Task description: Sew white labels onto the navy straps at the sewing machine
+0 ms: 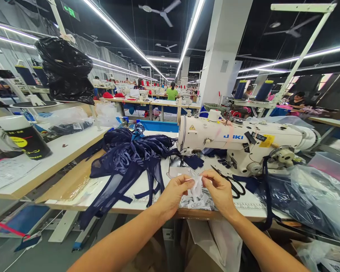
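Note:
In front of the sewing machine, my left hand (179,192) and my right hand (218,189) are both closed in a pinch. Between them they hold a thin whitish piece (197,186), partly see-through; whether it is plastic or a label I cannot tell. Right under the fingers lies a pile of small white printed labels (200,204) at the table's front edge. Black-handled scissors (235,187) rest just beyond my right hand. Left of my hands, a bunch of navy lace garment pieces (136,158) is heaped, with straps hanging over the edge.
The white sewing machine (209,134) stands behind my hands, navy fabric scraps (193,161) near its needle. Plastic-bagged navy pieces (297,200) lie at right. A black spray can (25,138) and papers (11,172) sit on the left table. Other people work farther back.

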Demonstrator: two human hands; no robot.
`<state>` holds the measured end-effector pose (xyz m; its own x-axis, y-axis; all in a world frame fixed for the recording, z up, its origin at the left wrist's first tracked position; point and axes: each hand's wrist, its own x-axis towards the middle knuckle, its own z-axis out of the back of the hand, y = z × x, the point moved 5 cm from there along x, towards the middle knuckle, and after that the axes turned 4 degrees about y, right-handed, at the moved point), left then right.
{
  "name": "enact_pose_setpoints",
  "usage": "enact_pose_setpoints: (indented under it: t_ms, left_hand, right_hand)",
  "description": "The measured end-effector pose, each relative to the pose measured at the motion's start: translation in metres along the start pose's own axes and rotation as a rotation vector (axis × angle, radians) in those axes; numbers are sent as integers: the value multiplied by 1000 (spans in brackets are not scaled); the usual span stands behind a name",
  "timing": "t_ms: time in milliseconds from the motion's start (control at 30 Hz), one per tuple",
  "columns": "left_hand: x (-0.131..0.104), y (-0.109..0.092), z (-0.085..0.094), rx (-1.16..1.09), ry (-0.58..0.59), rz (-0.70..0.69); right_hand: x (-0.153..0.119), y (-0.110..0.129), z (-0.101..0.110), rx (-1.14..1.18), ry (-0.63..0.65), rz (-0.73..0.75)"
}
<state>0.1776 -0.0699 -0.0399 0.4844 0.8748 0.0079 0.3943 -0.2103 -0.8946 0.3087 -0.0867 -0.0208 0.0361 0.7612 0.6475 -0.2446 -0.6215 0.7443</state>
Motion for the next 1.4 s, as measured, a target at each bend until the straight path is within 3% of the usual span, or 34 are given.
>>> enact_pose_setpoints:
  t_ms: [200, 267, 333, 400, 533, 700, 967, 1400]
  left_hand:
    - [-7, -4, -8, -124, 114, 79]
    - [-9, -7, -10, -91, 127, 61]
    - [-9, -10, -7, 3, 94, 6]
    - [-9, -15, -3, 157, 43, -71]
    - [-13, -25, 2, 597, -6, -244]
    - [-19, -30, 3, 928, 1, -355]
    - [-12, -28, 12, 814, -50, -218]
    - [-12, -24, 9, 898, -73, -249]
  right_hand:
    - [-2, 15, -6, -100, 72, 229]
    - [-3, 16, -8, -101, 91, 240]
    - [-2, 12, -9, -63, 95, 142]
    - [-1, 2, -12, 8, 122, -53]
    - [-1, -13, -21, 221, 226, -386]
    - [-3, -17, -27, 322, 307, -501]
    - [-4, -15, -23, 207, 330, -409]
    - [-9, -8, -23, 51, 252, -388]
